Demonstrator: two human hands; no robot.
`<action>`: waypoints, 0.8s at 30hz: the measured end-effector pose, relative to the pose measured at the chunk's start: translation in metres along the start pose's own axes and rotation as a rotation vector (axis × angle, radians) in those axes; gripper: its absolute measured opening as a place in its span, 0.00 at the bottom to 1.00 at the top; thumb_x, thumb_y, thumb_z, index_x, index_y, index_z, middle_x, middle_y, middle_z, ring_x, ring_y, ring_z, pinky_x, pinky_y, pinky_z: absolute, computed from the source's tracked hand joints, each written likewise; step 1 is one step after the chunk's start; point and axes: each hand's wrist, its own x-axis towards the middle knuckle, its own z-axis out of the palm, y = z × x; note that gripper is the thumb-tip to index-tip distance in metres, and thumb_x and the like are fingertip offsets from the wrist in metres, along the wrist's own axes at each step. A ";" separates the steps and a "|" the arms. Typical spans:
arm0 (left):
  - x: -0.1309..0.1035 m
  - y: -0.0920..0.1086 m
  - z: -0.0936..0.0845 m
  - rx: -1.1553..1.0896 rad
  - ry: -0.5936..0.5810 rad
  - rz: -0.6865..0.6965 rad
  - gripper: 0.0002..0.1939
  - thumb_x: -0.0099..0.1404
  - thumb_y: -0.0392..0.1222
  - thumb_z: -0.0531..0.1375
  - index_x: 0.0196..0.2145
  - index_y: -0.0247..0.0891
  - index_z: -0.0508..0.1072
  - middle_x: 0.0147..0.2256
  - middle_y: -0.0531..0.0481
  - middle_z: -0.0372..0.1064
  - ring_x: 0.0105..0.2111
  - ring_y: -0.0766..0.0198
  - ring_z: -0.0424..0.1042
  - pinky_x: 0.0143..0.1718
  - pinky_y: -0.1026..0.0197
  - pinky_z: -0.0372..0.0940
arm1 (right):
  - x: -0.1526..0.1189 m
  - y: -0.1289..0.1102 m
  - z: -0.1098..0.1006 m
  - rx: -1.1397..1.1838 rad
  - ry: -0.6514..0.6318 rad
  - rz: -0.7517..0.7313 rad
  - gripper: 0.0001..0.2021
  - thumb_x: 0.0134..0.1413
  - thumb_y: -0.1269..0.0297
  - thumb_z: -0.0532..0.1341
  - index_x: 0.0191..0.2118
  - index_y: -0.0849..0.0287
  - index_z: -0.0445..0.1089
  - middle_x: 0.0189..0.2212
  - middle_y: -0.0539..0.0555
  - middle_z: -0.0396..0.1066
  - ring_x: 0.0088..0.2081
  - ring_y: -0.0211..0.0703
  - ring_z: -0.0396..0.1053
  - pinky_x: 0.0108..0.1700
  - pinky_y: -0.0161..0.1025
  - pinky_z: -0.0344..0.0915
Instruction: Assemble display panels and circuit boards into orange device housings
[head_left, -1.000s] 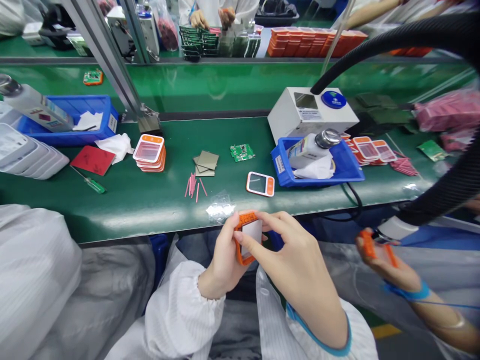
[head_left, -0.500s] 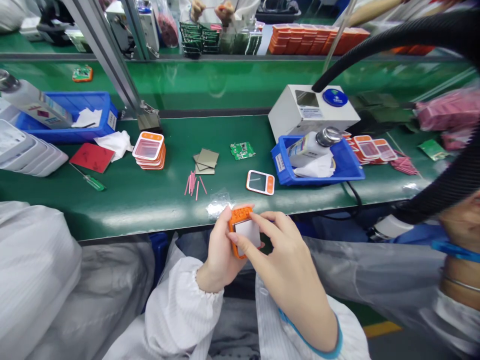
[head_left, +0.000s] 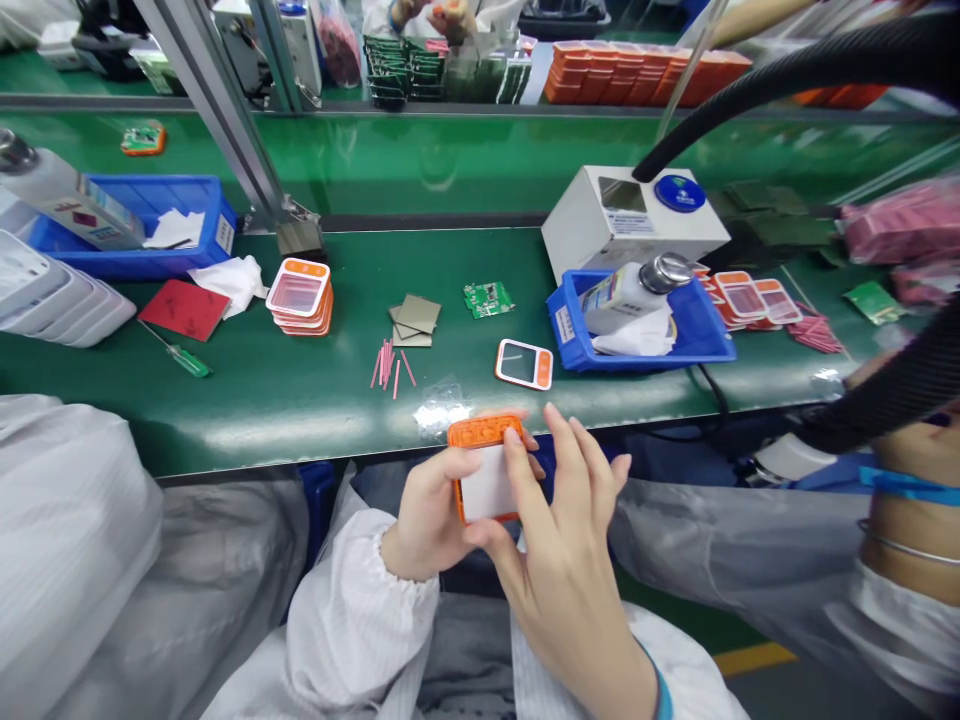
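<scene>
Above my lap, just off the bench edge, my left hand (head_left: 431, 505) grips an orange plastic device casing (head_left: 472, 432) by its left side, thumb on the front. A flat white rectangular panel (head_left: 484, 487) sits in the casing's opening. My right hand (head_left: 562, 540) spans this panel, index fingertip at its upper right and thumb at its lower edge; the other fingers are spread. On the bench beyond lie a white-and-orange framed device front (head_left: 523, 364), a green circuit board (head_left: 488, 299), grey-brown square pads (head_left: 417, 315) and several thin pink strips (head_left: 386, 364).
A stack of orange-and-white frames (head_left: 300, 297), a red sheet (head_left: 182, 309) and a green screwdriver (head_left: 187, 360) lie left. Right stands a blue bin (head_left: 637, 357) with a bottle, before a white box (head_left: 630, 220). A black hose (head_left: 787, 85) arches over, and a co-worker's arm (head_left: 911, 500) is near.
The orange casing has turned to face me more squarely. My right hand's outer fingers have spread, while its index finger and thumb stay at the white panel.
</scene>
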 end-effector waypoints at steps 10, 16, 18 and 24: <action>-0.011 0.004 0.007 -0.092 -0.066 -0.076 0.27 0.52 0.51 0.62 0.46 0.33 0.75 0.39 0.45 0.71 0.38 0.63 0.69 0.42 0.64 0.65 | 0.004 0.006 -0.009 0.204 0.244 -0.281 0.13 0.65 0.62 0.54 0.48 0.67 0.65 0.40 0.65 0.78 0.51 0.53 0.72 0.60 0.77 0.34; -0.009 0.003 0.010 -0.002 -0.139 0.010 0.22 0.59 0.54 0.58 0.43 0.35 0.75 0.38 0.46 0.68 0.34 0.64 0.67 0.34 0.65 0.63 | 0.007 0.007 -0.009 0.242 0.274 -0.281 0.11 0.66 0.65 0.53 0.42 0.66 0.68 0.36 0.62 0.79 0.41 0.46 0.77 0.63 0.71 0.38; -0.009 0.003 0.010 0.012 -0.132 0.012 0.22 0.58 0.54 0.59 0.43 0.36 0.75 0.38 0.46 0.68 0.35 0.64 0.67 0.36 0.65 0.63 | 0.005 0.006 -0.009 0.222 0.277 -0.282 0.11 0.66 0.65 0.53 0.42 0.67 0.68 0.36 0.62 0.79 0.41 0.46 0.78 0.63 0.71 0.37; -0.005 0.003 -0.002 0.056 -0.139 -0.006 0.27 0.46 0.40 0.63 0.47 0.39 0.71 0.40 0.47 0.70 0.39 0.59 0.68 0.44 0.59 0.61 | -0.004 0.001 0.006 0.048 0.234 -0.309 0.12 0.66 0.66 0.52 0.45 0.69 0.68 0.40 0.62 0.78 0.44 0.47 0.76 0.62 0.73 0.23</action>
